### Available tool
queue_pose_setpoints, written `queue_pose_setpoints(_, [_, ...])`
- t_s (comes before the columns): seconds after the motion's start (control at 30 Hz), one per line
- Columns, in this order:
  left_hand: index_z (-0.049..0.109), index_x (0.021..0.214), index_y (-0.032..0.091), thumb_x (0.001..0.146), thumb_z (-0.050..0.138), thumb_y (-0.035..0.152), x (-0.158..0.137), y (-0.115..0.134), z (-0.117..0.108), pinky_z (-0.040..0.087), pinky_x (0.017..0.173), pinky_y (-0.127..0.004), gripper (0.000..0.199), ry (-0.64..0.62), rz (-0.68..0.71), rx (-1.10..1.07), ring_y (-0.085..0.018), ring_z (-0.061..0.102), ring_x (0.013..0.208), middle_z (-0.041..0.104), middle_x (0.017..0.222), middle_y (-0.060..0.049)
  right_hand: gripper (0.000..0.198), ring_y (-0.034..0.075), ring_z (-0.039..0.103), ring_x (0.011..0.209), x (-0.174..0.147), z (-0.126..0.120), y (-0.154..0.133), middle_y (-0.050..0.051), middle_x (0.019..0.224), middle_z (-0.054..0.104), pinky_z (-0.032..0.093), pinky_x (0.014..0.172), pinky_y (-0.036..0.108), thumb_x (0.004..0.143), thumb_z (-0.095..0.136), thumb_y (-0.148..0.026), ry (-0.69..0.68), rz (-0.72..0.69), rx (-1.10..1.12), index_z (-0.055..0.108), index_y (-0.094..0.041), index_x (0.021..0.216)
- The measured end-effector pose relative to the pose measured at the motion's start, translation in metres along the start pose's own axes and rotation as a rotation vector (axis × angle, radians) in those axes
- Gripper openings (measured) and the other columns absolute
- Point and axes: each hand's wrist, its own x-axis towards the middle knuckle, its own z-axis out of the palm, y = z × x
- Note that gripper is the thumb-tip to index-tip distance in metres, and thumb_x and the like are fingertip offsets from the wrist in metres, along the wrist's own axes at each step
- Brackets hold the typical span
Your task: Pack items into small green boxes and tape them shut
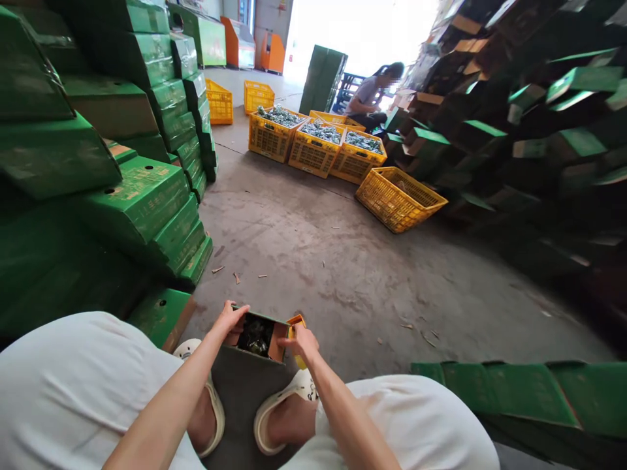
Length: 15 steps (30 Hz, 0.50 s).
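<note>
Green open-topped cardboard box (277, 346) is held low between the feet, with its opening facing up. Its left end is gripped by the left hand (235, 322), with the thumb laid along the rim. Its right end is gripped by the right hand (301, 342), with the fingers bent over the brown inner flap. Dark, glossy wrapped contents (255, 334) are seen inside. A small yellow-orange object (296, 320) is partly hidden by the right hand; whether it is also held cannot be told. Cream perforated clogs (264, 427) are worn on both feet, which are placed on a grey concrete floor (304, 261). Green closed cardboard boxes (142, 196) are stacked at the left; a row of green cardboard panels (519, 391) is seen at the lower right. Ahead, yellow slatted plastic crates (316, 153) are grouped, three filled with shiny dark-and-silver items (321, 132). Beyond the crates, a seated co-worker (365, 98) is seen.
</note>
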Motion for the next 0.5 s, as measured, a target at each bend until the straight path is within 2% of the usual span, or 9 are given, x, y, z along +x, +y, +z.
queue_pose_setpoints(0.07, [0.048, 0.140, 0.018, 0.081, 0.076, 0.057, 0.002, -0.005, -0.003, 0.060, 0.082, -0.031, 0.075, -0.023, -0.004, 0.013, -0.026, 0.075, 0.106, 0.072, 0.128, -0.016, 0.057, 0.031, 0.069, 0.119, -0.002, 0.008, -0.007, 0.012, 0.125, 0.074, 0.053, 0.089, 0.034, 0.074, 0.084, -0.055, 0.010, 0.025, -0.045, 0.070, -0.026, 0.121])
queue_pose_setpoints(0.13, [0.052, 0.140, 0.020, 0.075, 0.082, 0.050, 0.002, -0.010, -0.007, 0.055, 0.096, -0.035, 0.078, -0.023, 0.016, 0.116, -0.030, 0.068, 0.122, 0.069, 0.136, -0.015, 0.057, 0.031, 0.069, 0.120, -0.002, 0.011, -0.012, 0.013, 0.126, 0.074, 0.052, 0.090, 0.035, 0.073, 0.086, -0.052, 0.006, 0.012, -0.075, 0.070, -0.025, 0.120])
queue_pose_setpoints(0.2, [0.053, 0.143, 0.024, 0.075, 0.081, 0.054, 0.001, -0.013, -0.011, 0.047, 0.109, -0.045, 0.079, 0.001, 0.029, 0.280, -0.035, 0.060, 0.134, 0.065, 0.143, -0.015, 0.056, 0.032, 0.069, 0.120, 0.000, 0.010, -0.013, 0.015, 0.127, 0.073, 0.052, 0.090, 0.036, 0.073, 0.086, -0.051, 0.009, -0.010, -0.097, 0.070, -0.023, 0.119])
queue_pose_setpoints(0.3, [0.051, 0.148, 0.028, 0.078, 0.074, 0.065, -0.001, -0.016, -0.014, 0.038, 0.114, -0.057, 0.083, 0.028, 0.030, 0.457, -0.041, 0.055, 0.138, 0.064, 0.145, -0.015, 0.055, 0.030, 0.069, 0.116, 0.004, 0.001, -0.010, 0.013, 0.124, 0.074, 0.051, 0.087, 0.033, 0.072, 0.087, -0.051, -0.023, -0.059, -0.095, 0.071, -0.022, 0.116])
queue_pose_setpoints(0.37, [0.050, 0.150, 0.028, 0.078, 0.073, 0.067, -0.001, -0.018, -0.013, 0.039, 0.113, -0.055, 0.085, 0.009, 0.037, 0.460, -0.040, 0.054, 0.139, 0.065, 0.144, -0.014, 0.049, 0.028, 0.071, 0.110, 0.006, -0.009, -0.006, 0.009, 0.115, 0.077, 0.050, 0.081, 0.029, 0.073, 0.086, -0.050, -0.090, -0.113, -0.073, 0.073, -0.022, 0.111])
queue_pose_setpoints(0.43, [0.048, 0.152, 0.026, 0.080, 0.073, 0.062, 0.001, -0.022, -0.012, 0.042, 0.112, -0.046, 0.084, -0.036, 0.074, 0.401, -0.036, 0.055, 0.139, 0.065, 0.145, -0.013, 0.040, 0.024, 0.072, 0.104, 0.007, -0.020, -0.003, 0.006, 0.107, 0.078, 0.049, 0.077, 0.025, 0.081, 0.079, -0.054, -0.140, -0.157, -0.047, 0.074, -0.023, 0.107])
queue_pose_setpoints(0.5, [0.046, 0.153, 0.022, 0.084, 0.073, 0.055, 0.004, -0.025, -0.012, 0.044, 0.110, -0.037, 0.081, -0.072, 0.112, 0.344, -0.031, 0.056, 0.139, 0.062, 0.148, -0.014, 0.041, 0.024, 0.072, 0.105, 0.005, -0.029, -0.005, 0.006, 0.108, 0.076, 0.048, 0.077, 0.025, 0.089, 0.069, -0.058, -0.078, -0.154, -0.061, 0.074, -0.024, 0.113])
